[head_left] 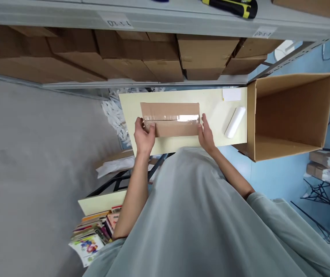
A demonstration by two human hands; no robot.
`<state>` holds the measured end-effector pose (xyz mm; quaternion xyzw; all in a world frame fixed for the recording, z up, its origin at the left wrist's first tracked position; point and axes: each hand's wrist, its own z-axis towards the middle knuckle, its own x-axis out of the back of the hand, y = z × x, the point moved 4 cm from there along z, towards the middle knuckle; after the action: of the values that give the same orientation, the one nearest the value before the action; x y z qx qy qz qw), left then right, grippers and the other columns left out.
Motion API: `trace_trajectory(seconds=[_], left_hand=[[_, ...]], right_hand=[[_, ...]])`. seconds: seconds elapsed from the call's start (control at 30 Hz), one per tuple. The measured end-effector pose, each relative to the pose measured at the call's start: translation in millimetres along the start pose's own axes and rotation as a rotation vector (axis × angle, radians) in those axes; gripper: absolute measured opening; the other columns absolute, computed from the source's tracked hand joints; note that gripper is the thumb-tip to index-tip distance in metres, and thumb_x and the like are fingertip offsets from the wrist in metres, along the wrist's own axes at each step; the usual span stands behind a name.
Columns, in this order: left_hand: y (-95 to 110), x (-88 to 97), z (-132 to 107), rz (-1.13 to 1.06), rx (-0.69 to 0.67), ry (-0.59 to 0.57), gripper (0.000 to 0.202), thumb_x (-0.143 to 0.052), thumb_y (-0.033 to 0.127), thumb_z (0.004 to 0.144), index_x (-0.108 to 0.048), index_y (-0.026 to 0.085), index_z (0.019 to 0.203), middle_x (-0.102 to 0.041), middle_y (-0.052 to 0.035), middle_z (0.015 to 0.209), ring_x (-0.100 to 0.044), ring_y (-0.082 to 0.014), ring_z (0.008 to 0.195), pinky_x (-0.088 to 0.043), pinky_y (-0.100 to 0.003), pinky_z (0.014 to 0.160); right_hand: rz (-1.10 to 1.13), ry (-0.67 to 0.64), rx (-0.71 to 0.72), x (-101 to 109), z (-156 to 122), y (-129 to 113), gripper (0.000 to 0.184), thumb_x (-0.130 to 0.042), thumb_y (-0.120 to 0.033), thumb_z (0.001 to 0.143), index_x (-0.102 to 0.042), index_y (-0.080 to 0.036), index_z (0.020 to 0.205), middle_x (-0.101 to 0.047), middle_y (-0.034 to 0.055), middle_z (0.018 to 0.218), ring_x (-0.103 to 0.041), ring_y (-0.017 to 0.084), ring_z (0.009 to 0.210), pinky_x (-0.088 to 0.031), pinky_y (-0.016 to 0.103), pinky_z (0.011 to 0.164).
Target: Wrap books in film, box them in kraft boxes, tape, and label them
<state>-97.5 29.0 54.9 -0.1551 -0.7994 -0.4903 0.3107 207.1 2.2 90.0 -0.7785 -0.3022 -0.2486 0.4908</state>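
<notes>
A flat brown cardboard box (170, 129) lies on the cream tabletop (130, 105), with clear shiny tape running along its middle seam. My left hand (144, 136) grips the box's left end, its thumb on top and its fingers curled around the edge. At the opposite end, my right hand (207, 134) has its fingers stretched out beside the box, the thumb near or against the corner. To the right of that hand, a white roll (235, 122) rests on the table at a slant.
A large open carton (292, 115) stands at the table's right end. Behind the table, a metal shelf (159, 17) holds brown boxes (208, 52) and a black-and-yellow tool (234, 7). White paper scraps (117, 115) and stacked books (95, 231) are on the left.
</notes>
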Motion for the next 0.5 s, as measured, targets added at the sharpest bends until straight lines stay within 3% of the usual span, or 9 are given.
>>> trace_trajectory(seconds=[0.13,0.23,0.3,0.4,0.5], left_hand=[[14,-21.6,4,0.132,0.059,-0.018,0.076,-0.076,0.054,0.096,-0.055,0.016,0.158,-0.070,-0.0235,0.154,-0.066,-0.0406,0.149,-0.051,-0.058,0.130],[21,-26.4,6,0.200,0.123,0.027,0.080,-0.084,0.064,0.088,-0.060,0.016,0.147,-0.075,-0.0258,0.144,-0.069,-0.0487,0.143,-0.051,-0.067,0.127],[22,-25.4,9,0.227,0.138,0.050,0.073,-0.087,0.065,0.085,-0.065,0.018,0.136,-0.078,-0.0249,0.138,-0.071,-0.0497,0.140,-0.052,-0.067,0.124],[20,-20.2,15,0.245,0.107,0.053,0.044,-0.068,0.057,0.102,-0.070,0.018,0.123,-0.081,-0.0226,0.131,-0.075,-0.0444,0.134,-0.054,-0.062,0.122],[19,-19.0,16,0.218,0.070,0.045,0.041,-0.051,0.049,0.112,-0.071,0.016,0.127,-0.078,-0.0253,0.138,-0.070,-0.0414,0.144,-0.049,-0.060,0.128]], right_hand=[[-0.016,-0.124,-0.041,-24,6,0,0.079,-0.009,-0.055,0.122,-0.009,-0.012,0.188,-0.030,0.0188,0.191,-0.039,0.026,0.175,-0.045,0.043,0.135],[-0.038,-0.179,-0.105,-26,19,2,0.079,-0.005,-0.056,0.122,-0.016,-0.010,0.186,-0.039,0.0201,0.187,-0.048,0.026,0.170,-0.049,0.042,0.131],[-0.011,-0.200,-0.118,-25,26,6,0.077,-0.003,-0.053,0.122,-0.019,-0.011,0.186,-0.043,0.0183,0.185,-0.051,0.025,0.168,-0.050,0.042,0.131],[0.035,-0.199,-0.122,-24,28,10,0.076,-0.003,-0.047,0.122,-0.021,-0.008,0.185,-0.041,0.0174,0.187,-0.046,0.022,0.172,-0.045,0.041,0.136],[-0.030,-0.092,-0.119,-21,26,3,0.073,-0.006,-0.041,0.121,-0.017,-0.007,0.186,-0.031,0.0192,0.190,-0.034,0.023,0.178,-0.038,0.047,0.141]])
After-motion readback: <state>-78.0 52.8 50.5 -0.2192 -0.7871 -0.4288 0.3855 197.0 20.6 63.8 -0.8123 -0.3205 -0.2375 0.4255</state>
